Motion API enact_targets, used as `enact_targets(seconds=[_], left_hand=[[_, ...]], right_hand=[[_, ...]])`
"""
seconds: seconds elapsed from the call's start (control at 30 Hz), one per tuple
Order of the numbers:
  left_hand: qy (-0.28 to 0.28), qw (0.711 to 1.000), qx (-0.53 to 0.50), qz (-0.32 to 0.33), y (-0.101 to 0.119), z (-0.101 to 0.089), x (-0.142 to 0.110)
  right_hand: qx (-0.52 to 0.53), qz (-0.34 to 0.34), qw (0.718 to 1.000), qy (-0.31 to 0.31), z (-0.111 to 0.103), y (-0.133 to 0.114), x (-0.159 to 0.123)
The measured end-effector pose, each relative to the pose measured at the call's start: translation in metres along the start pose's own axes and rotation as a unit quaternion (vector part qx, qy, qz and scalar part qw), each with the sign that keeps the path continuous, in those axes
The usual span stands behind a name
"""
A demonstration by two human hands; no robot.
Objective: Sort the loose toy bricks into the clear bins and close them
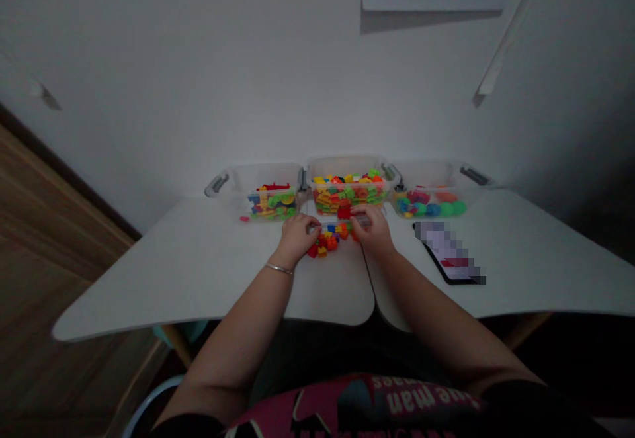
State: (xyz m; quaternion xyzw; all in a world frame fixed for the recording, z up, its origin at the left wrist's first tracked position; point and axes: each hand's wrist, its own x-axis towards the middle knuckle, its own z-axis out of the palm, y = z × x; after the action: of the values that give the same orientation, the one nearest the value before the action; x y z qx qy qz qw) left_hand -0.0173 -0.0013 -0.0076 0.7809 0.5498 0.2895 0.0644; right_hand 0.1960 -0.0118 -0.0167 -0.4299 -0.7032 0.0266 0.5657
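Observation:
Small coloured toy building blocks (331, 242) lie in a loose pile on the white table between my two hands. My right hand (376, 231) is closed at the right of the pile, with a red block (344, 212) at its thumb and fingertips, in front of the middle bin. At the pile's left edge is my left hand (296, 238), its fingers curled and the fingertips close together beside the blocks. Whatever it may hold is too small to make out. A bracelet (279, 268) circles my left wrist.
Three clear plastic bins stand along the wall: a left bin (238, 176) with mixed toy pieces, a middle bin (322, 167) full of blocks, and a right bin (426, 172) with round pieces. A phone (449, 253) lies at right. A seam (370, 276) divides the tabletops.

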Motion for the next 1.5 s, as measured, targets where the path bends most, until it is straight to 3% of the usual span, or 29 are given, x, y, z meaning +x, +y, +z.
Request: enact_targets(seconds=[0.17, 0.33, 0.53, 0.7, 0.97, 1.2, 1.37, 1.5], left_hand=[[-0.012, 0.999, 0.020, -0.027, -0.003, 0.001, 0.002], [-0.047, 0.998, 0.020, -0.024, -0.008, 0.008, 0.005], [-0.063, 0.998, 0.013, -0.014, -0.012, 0.014, 0.008], [-0.063, 0.998, 0.001, -0.011, -0.014, 0.016, 0.009], [-0.070, 0.998, -0.004, 0.001, -0.015, 0.017, 0.010], [-0.081, 0.997, 0.006, 0.012, -0.014, 0.014, 0.009], [-0.076, 0.997, -0.006, 0.014, -0.015, 0.014, 0.008], [-0.080, 0.997, -0.004, 0.018, -0.014, 0.014, 0.008]], right_hand=[[-0.029, -0.007, 0.994, 0.101, -0.018, 0.001, 0.019], [-0.096, 0.010, 0.988, 0.123, -0.027, 0.012, 0.045], [-0.198, 0.015, 0.978, 0.063, -0.029, 0.017, 0.062], [-0.223, 0.024, 0.974, 0.011, -0.020, 0.013, 0.064], [-0.268, -0.016, 0.962, -0.055, -0.017, 0.015, 0.061], [-0.202, -0.016, 0.979, 0.002, -0.015, -0.005, 0.039], [-0.089, -0.103, 0.983, -0.124, 0.002, -0.024, 0.002], [-0.102, -0.145, 0.963, -0.204, 0.011, -0.025, -0.016]])
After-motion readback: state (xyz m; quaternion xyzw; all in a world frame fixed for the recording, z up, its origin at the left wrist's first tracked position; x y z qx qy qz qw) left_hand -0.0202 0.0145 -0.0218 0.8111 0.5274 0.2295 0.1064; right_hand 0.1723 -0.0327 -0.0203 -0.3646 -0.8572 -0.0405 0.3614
